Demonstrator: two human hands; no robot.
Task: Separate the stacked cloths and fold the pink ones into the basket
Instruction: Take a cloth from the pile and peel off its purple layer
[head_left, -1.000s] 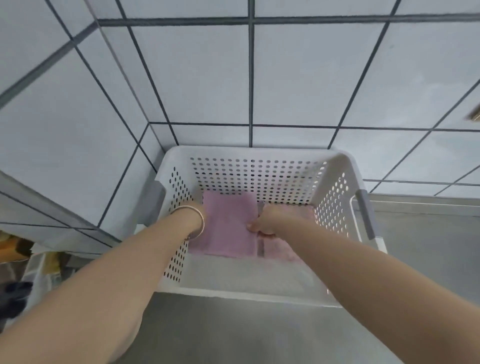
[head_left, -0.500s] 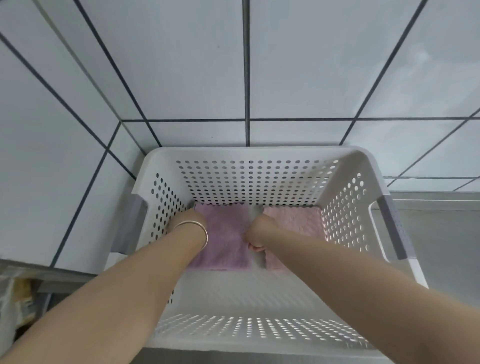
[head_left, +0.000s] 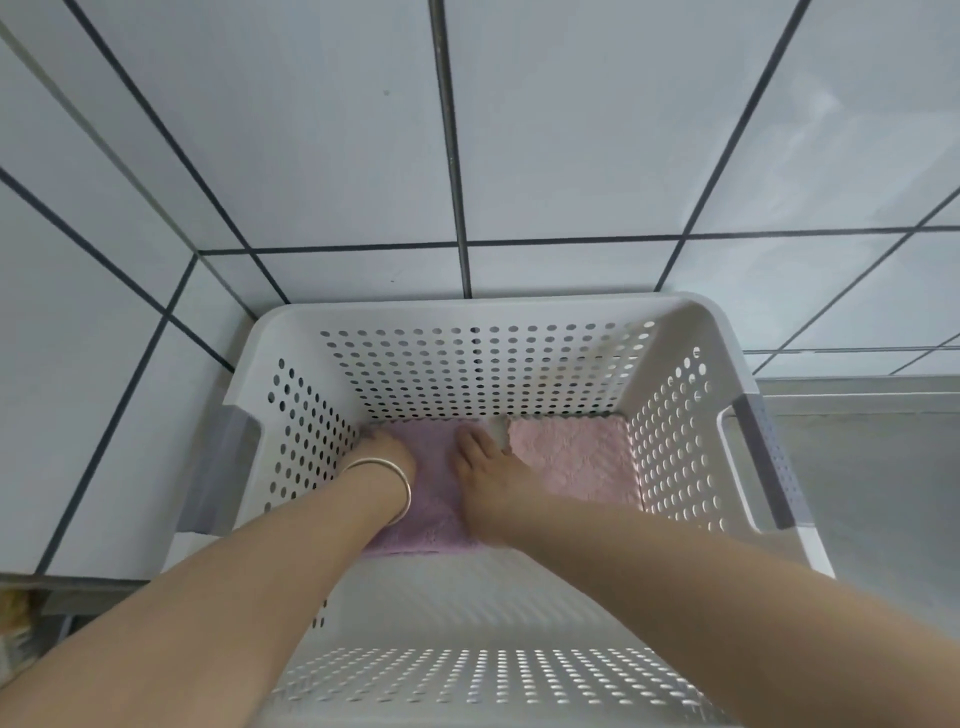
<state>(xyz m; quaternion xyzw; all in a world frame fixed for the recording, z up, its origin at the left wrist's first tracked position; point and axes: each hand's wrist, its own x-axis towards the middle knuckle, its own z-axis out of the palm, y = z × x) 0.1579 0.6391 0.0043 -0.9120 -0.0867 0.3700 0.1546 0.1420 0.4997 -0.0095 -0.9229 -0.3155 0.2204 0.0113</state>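
Both hands, the left hand (head_left: 387, 451) and right hand (head_left: 485, 470), press flat with nothing pinched on the mauve-pink folded cloth (head_left: 434, 499) at the basket (head_left: 675, 322) floor beside a paler pink cloth (head_left: 571, 460); dragging fingers on withdrawal could unfold it.

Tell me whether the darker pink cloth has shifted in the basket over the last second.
Yes. The darker pink cloth has slid toward the basket's far wall, now level with the lighter pink cloth.
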